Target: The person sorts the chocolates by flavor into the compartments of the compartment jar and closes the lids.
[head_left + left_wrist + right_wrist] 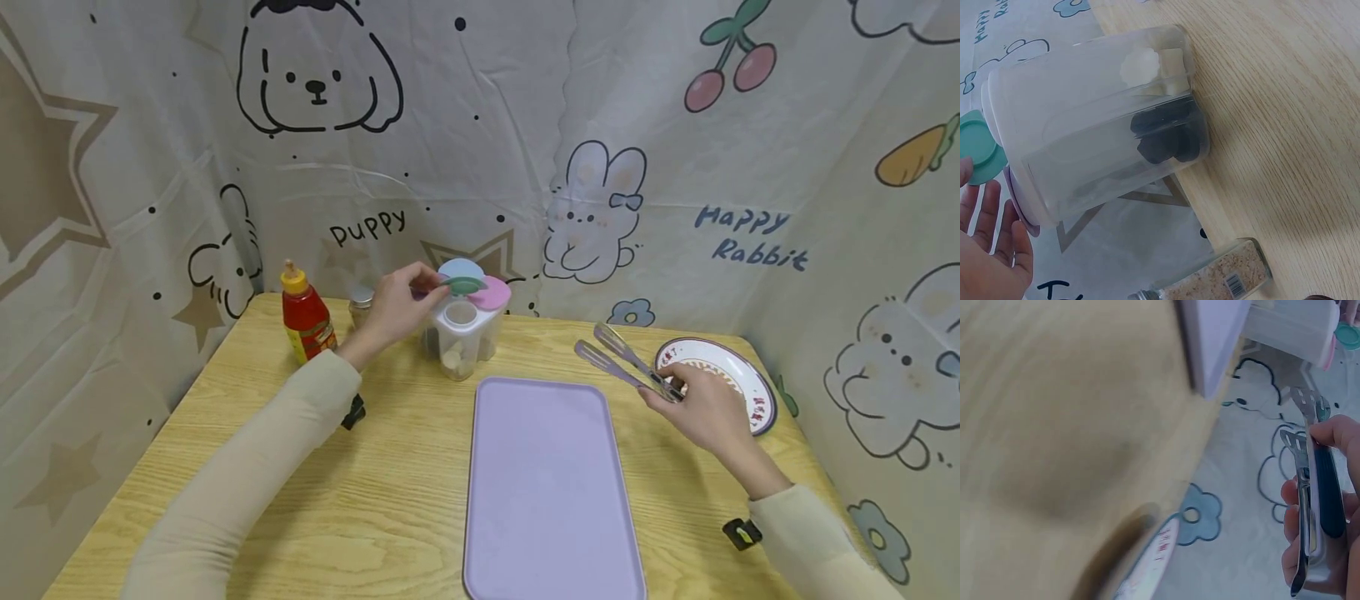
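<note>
My left hand (405,302) pinches the green lid (464,286) of a clear plastic storage container (457,342). That lid is tipped up, and a round opening (461,313) shows at the container's front. A blue lid (461,268) and a pink lid (491,293) cover other compartments. In the left wrist view, pale pieces (1141,67) and black pieces (1169,134) lie at the bottom of separate compartments. My right hand (708,410) grips metal tongs (1313,481), their ends spread apart and pointing toward the container, above the table near the plate.
A lilac tray (547,483) lies at the table's middle. Behind my right hand is a white patterned plate (753,387). A red sauce bottle (307,317) and a glass jar with pinkish grains (1216,275) stand left of the container. Printed curtains (480,167) rise behind the table (375,500).
</note>
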Tool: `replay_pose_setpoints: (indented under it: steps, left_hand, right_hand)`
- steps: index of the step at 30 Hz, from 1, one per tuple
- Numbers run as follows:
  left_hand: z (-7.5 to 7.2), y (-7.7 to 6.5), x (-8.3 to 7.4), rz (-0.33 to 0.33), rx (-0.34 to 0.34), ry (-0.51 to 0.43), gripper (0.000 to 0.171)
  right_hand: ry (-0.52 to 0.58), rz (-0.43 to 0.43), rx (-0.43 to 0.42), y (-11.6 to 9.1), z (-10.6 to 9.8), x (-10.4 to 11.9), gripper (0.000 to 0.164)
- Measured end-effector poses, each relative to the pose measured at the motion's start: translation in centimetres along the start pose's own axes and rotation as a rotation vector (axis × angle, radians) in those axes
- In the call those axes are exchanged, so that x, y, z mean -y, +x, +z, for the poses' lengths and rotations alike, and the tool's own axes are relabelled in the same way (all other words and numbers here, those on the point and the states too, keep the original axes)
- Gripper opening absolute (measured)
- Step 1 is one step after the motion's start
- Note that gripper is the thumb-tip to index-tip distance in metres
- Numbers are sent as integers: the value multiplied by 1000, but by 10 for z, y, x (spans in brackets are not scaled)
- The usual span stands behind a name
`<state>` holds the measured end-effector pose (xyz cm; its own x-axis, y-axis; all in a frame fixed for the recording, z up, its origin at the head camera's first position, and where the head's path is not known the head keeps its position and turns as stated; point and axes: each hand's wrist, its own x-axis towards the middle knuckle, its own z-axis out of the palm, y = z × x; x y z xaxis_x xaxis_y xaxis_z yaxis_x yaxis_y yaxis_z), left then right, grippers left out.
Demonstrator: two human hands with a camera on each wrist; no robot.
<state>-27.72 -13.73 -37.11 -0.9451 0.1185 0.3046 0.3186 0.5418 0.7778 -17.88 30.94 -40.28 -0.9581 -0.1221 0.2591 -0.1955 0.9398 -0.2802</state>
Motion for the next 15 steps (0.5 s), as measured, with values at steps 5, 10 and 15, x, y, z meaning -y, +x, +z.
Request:
replay_pose_setpoints:
  steps: [5, 10, 15]
  left_hand:
    - [0, -1, 0, 3, -1, 1, 20]
    - [0, -1, 0, 7, -3, 3, 20]
    - [0, -1, 0, 9, -2, 3, 20]
  right_hand:
    - [3, 78, 56, -17, 10, -15, 43]
    - [0, 107, 63, -30, 18, -29, 44]
    - [-3, 124, 60, -38, 25, -39, 46]
